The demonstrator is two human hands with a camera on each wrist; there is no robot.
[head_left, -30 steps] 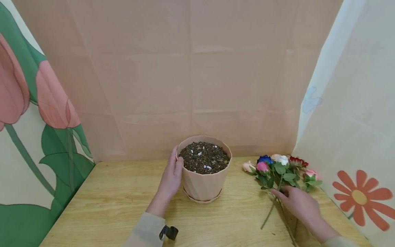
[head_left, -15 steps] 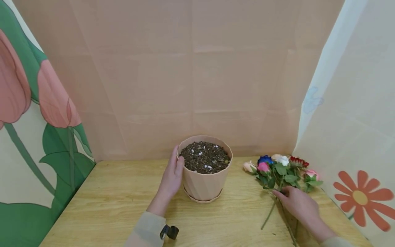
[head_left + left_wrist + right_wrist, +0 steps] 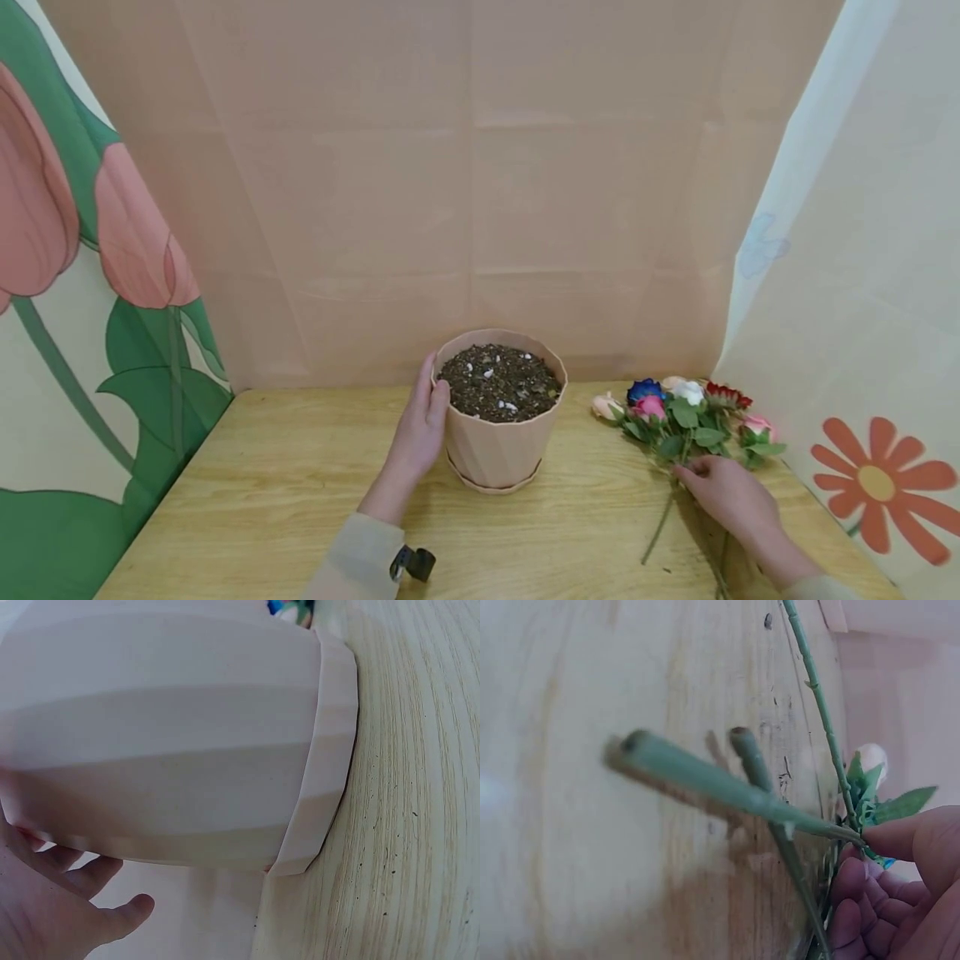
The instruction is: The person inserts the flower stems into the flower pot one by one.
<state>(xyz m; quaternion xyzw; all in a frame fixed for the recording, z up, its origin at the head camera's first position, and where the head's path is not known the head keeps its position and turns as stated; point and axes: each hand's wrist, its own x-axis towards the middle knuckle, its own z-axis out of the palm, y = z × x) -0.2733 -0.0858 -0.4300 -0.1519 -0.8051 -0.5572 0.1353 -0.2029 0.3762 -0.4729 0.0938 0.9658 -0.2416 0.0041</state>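
Note:
A pale pink ribbed flower pot (image 3: 497, 454) filled with dark soil (image 3: 498, 379) stands upright on a matching saucer. My left hand (image 3: 414, 429) rests against its left side, thumb near the rim; in the left wrist view several fingers (image 3: 94, 874) lie extended along the pot wall. To the right lies a bunch of roses with green stems. Among them, a bright pink rose (image 3: 649, 407) has its stem (image 3: 705, 780) pinched between thumb and forefinger of my right hand (image 3: 731, 498). The lower end of that stem points toward the front of the table.
Blue (image 3: 645, 389), white (image 3: 687, 390) and dark red (image 3: 726, 395) flowers lie close together, with paler ones beside them. Other stems cross under my right hand. A pinkish backdrop (image 3: 465, 208) rises behind the wooden table (image 3: 300, 467), and flower-printed sheets flank both sides.
My right hand and the pink rose have shifted slightly to the right, the stem's lower end along with them. My left hand stays on the pot.

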